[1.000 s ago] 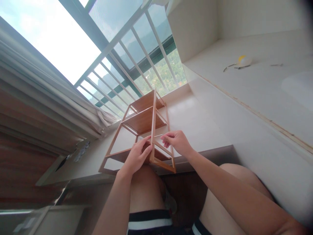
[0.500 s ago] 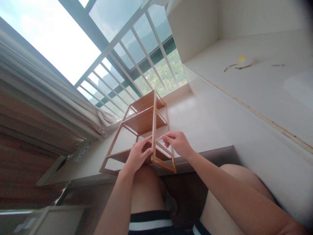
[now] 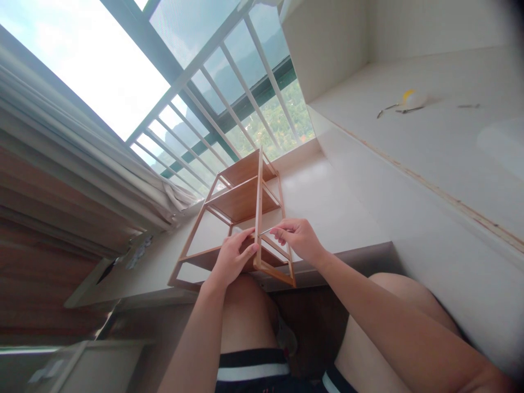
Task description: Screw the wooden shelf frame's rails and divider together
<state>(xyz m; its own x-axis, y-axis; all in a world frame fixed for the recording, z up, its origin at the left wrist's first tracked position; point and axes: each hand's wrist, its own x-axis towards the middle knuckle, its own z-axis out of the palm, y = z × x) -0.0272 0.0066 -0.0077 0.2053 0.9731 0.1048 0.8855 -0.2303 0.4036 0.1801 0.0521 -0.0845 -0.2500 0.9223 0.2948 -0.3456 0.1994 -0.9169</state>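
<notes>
A small wooden shelf rack with three shelves stands in front of my knees, by the window. My left hand is closed on its near upright, by the lowest shelf, with thumb and fingers at the wood. On the other side of that upright, my right hand pinches a thin metal tool, which looks like a hex key. The tool's tip meets the upright near my left fingertips. Its other end is hidden inside my right fingers.
On the white ledge at right lie thin metal pieces, a blurred yellow-and-white item and another small metal piece. Behind the rack is a railing before the window. A curtain hangs at left.
Both hands keep their places on the rack and the tool. The tool has tilted slightly flatter against the upright. The view has shifted very little.
</notes>
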